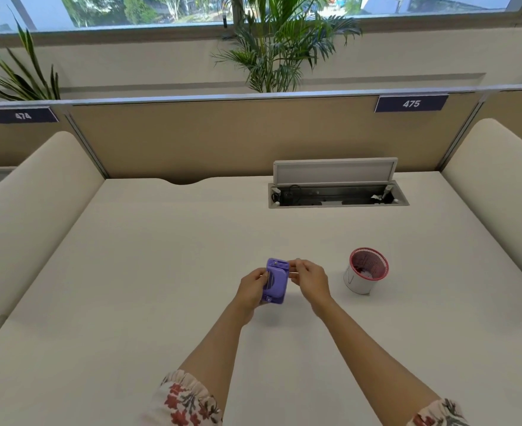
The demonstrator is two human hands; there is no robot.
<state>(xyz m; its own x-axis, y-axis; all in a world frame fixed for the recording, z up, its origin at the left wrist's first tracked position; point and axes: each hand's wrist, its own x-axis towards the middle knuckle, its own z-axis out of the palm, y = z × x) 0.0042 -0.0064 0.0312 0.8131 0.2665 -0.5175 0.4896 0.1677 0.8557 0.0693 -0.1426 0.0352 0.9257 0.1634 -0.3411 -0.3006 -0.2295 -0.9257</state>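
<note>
A small purple plastic device [275,281], shaped like a hole punch, is held above the white desk [161,272] near its middle. My left hand [251,287] grips its left side with curled fingers. My right hand [308,279] pinches at the device's upper right edge; something small and pale may sit between those fingertips, too small to tell. A white cup [364,273] with a red, patterned inside stands upright on the desk to the right of my hands.
An open cable hatch [336,195] with its lid raised sits at the back of the desk. Padded beige dividers rise at the left [32,216] and right [499,186]. A tan partition [222,136] with number plates closes the far edge.
</note>
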